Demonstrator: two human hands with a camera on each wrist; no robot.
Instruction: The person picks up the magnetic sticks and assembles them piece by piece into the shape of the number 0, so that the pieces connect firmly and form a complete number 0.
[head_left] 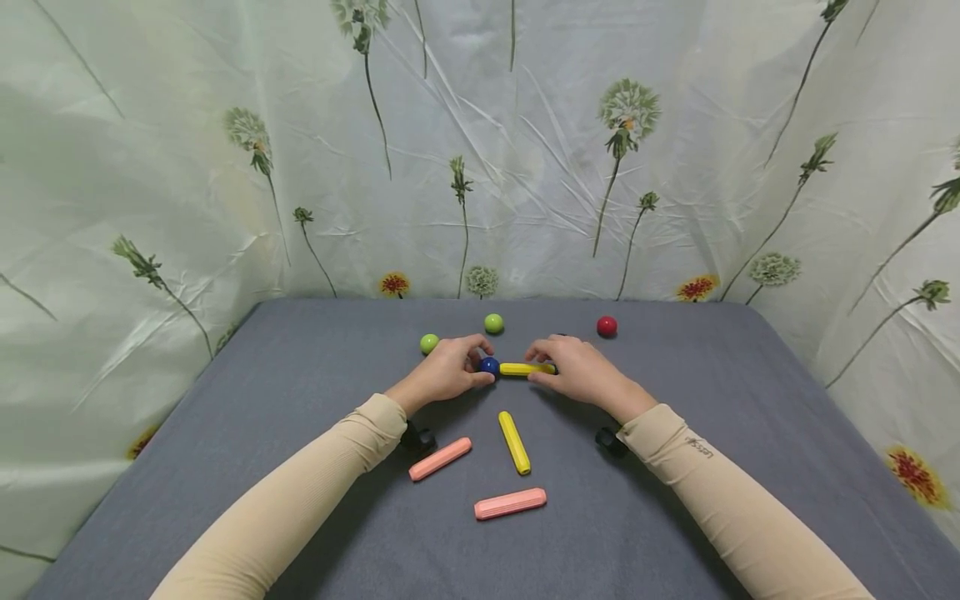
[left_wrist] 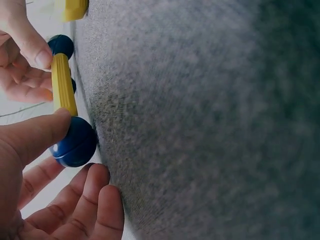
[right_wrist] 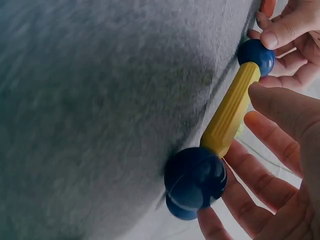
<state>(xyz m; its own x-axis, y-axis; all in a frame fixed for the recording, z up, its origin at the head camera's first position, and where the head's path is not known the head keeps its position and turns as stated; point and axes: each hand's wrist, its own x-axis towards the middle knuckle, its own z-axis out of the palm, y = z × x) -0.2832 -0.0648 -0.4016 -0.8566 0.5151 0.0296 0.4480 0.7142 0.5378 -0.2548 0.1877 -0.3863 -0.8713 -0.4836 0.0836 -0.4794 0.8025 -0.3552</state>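
A ridged yellow rod (head_left: 514, 369) lies level across the middle, with a blue ball (head_left: 490, 367) at its left end and another blue ball (right_wrist: 195, 179) at its right end. My left hand (head_left: 444, 371) pinches the left ball, thumb on the near side and fingers behind it. My right hand (head_left: 583, 372) curls about the rod near its right end, thumb in front and fingertips behind. In the head view this hand covers most of the right ball. Beyond that ball, a further blue ball (right_wrist: 179, 210) shows partly in the right wrist view.
Two green balls (head_left: 493, 323) and a red ball (head_left: 607, 326) sit toward the grey table's (head_left: 675, 350) back edge. Closer in lie a second yellow rod (head_left: 514, 442) and two pink rods (head_left: 510, 504). A flower-printed curtain (head_left: 540, 167) hangs behind the table.
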